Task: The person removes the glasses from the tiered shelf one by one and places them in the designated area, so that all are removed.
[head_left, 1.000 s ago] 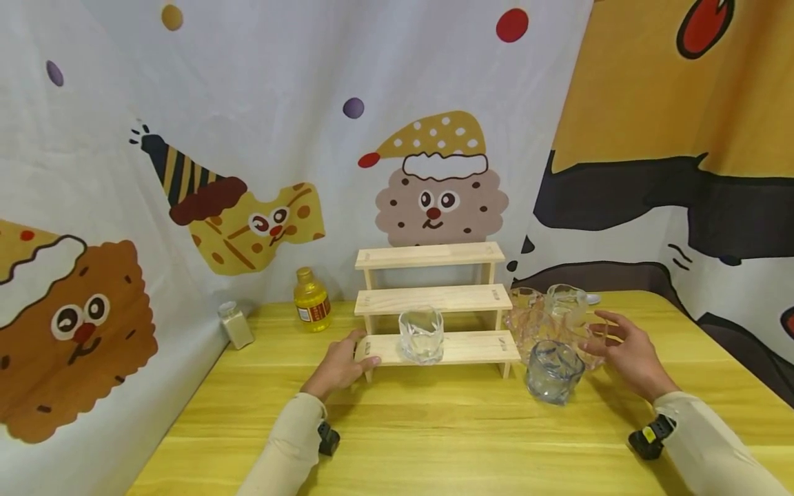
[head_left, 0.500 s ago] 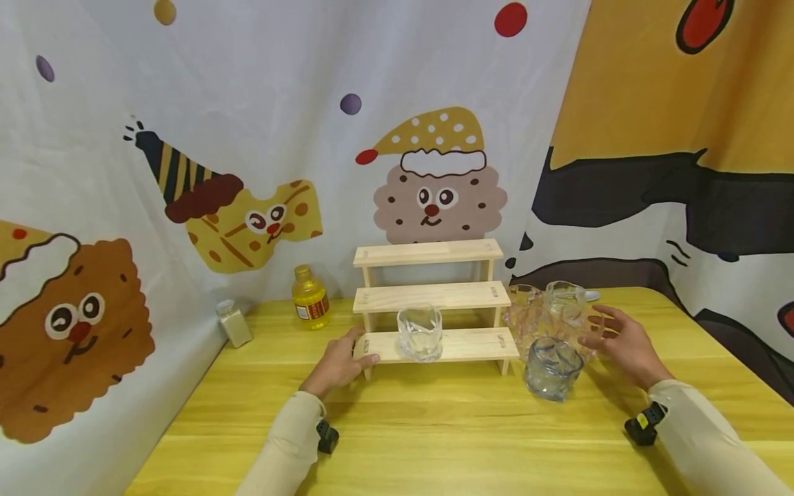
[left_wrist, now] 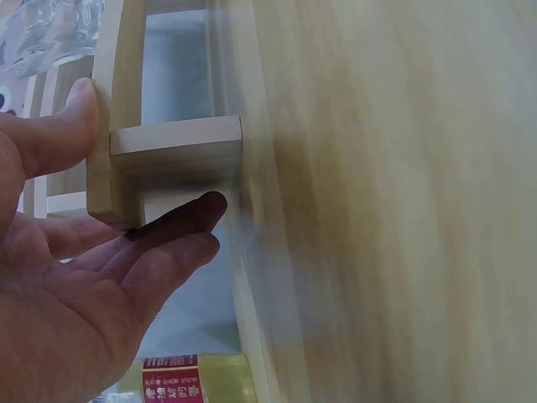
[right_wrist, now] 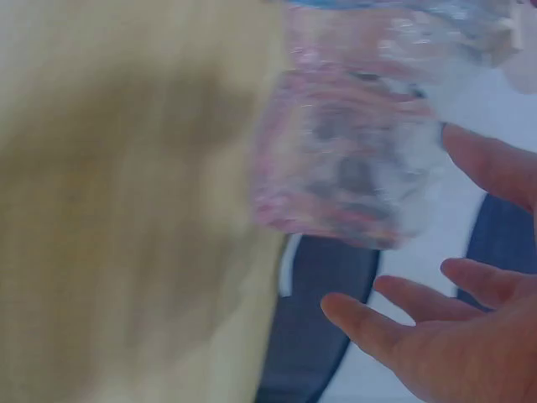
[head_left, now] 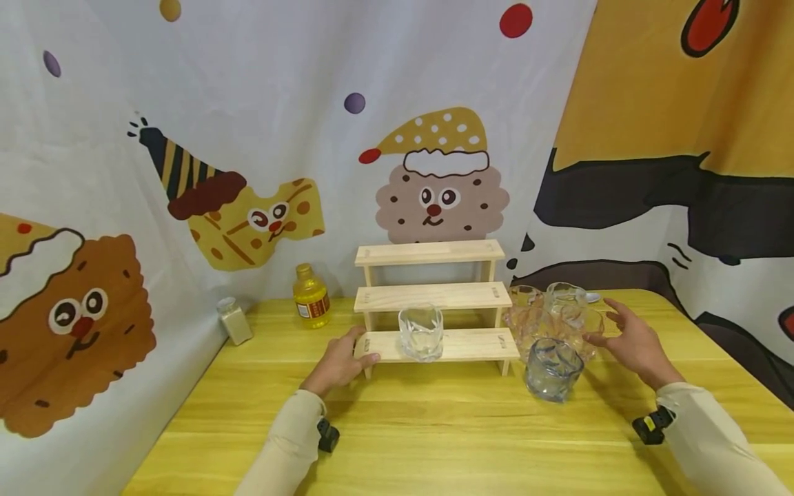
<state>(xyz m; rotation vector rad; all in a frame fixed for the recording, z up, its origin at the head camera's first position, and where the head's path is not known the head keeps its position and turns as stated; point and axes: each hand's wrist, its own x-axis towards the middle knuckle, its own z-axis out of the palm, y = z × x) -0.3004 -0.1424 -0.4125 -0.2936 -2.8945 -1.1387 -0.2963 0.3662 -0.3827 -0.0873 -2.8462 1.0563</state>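
Observation:
My left hand [head_left: 338, 362] grips the left end of the lowest step of a three-step wooden display rack [head_left: 474, 344]. In the left wrist view its thumb [left_wrist: 63, 130] lies on the board's top while the fingers reach underneath. A clear faceted glass [head_left: 422, 335] stands upright on that step, left of its middle. Right of the rack, my right hand [head_left: 635, 344] is held with fingers spread beside a pinkish glass [right_wrist: 336, 159], holding nothing; a small gap shows in the right wrist view. A bluish glass [head_left: 554, 372] stands in front of the group.
Several other clear and pinkish glasses, among them a tall clear one [head_left: 564, 303], crowd against the rack's right side. A yellow oil bottle [head_left: 311, 300] and a small white-filled jar [head_left: 235, 322] stand at the back left. A printed curtain [head_left: 279, 83] hangs behind the table [head_left: 434, 441].
My right hand has drawn slightly right, away from the pinkish glass, and its fingers have spread wider. My left hand, the rack and the glasses stay in place.

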